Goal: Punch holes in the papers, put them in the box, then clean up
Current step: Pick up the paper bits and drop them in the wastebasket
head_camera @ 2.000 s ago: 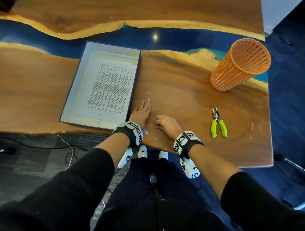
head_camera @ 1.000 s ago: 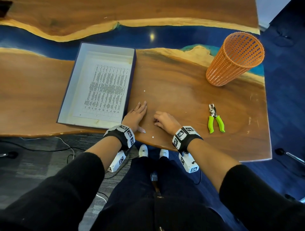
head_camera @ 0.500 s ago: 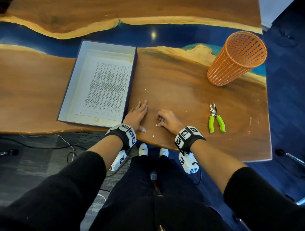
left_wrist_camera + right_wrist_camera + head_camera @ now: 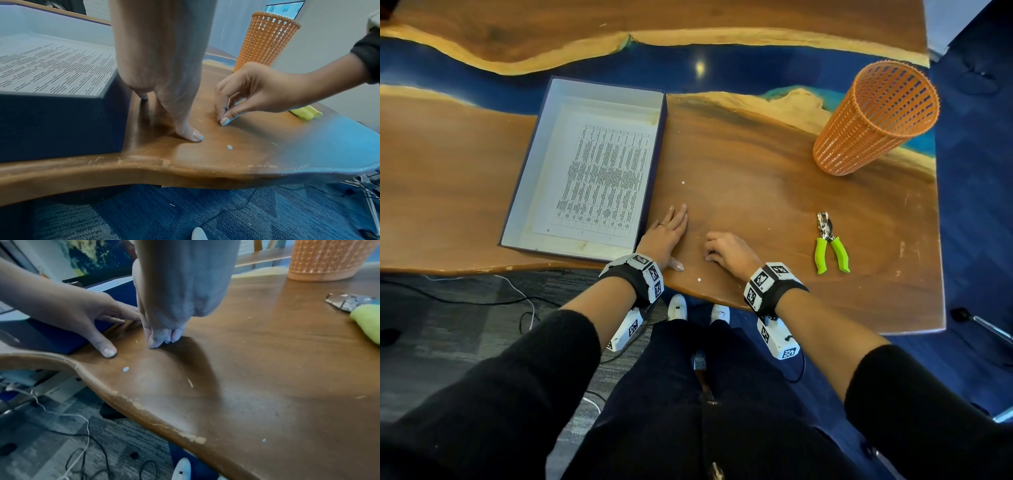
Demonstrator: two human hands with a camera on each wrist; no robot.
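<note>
The open box (image 4: pixel 525 185) lies at the left of the table with a printed paper (image 4: pixel 599 178) flat inside it. My left hand (image 4: pixel 667 233) rests flat on the wood against the box's near right corner, fingers straight. My right hand (image 4: pixel 724 251) is just to its right, its curled fingertips (image 4: pixel 224 121) pinched together on the tabletop over a small paper dot that they hide. Another white paper dot (image 4: pixel 699 280) lies near the table's front edge between my wrists, and one more dot (image 4: pixel 683 182) lies beyond my left hand. The green-handled hole punch (image 4: pixel 830 245) lies to the right of my right hand.
An orange mesh basket (image 4: pixel 876 120) stands upright at the back right of the wooden table (image 4: pixel 756 164). The table's front edge curves close under my wrists. Cables run over the floor at the left.
My hands have hardly moved. A white dot lay at my right fingertips half a second ago; now those fingertips are closed over that spot.
</note>
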